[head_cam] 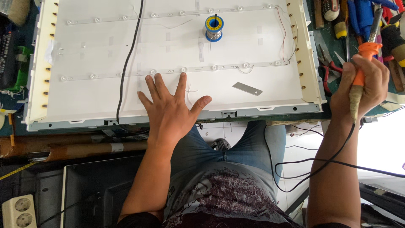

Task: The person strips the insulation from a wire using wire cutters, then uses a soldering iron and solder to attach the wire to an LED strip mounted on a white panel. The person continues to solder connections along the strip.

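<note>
My left hand (171,103) lies flat with fingers spread on a large white backlight panel (105,93), its fingertips just below a light strip (168,71) studded with small round lenses. My right hand (363,84) is off the panel's right edge, closed around the orange handle of a soldering iron (366,48) held upright, its black cord (320,162) trailing down past my forearm. A blue spool of solder wire (214,28) stands near the panel's top middle. A small grey metal blade (247,88) rests on the panel to the right of my left hand.
A black cable (128,59) runs down across the panel. Thin red wires (285,38) loop at its right side. Pliers and screwdrivers (358,21) crowd the bench at top right. A white power strip (19,211) sits at bottom left, beside a dark screen panel (97,185).
</note>
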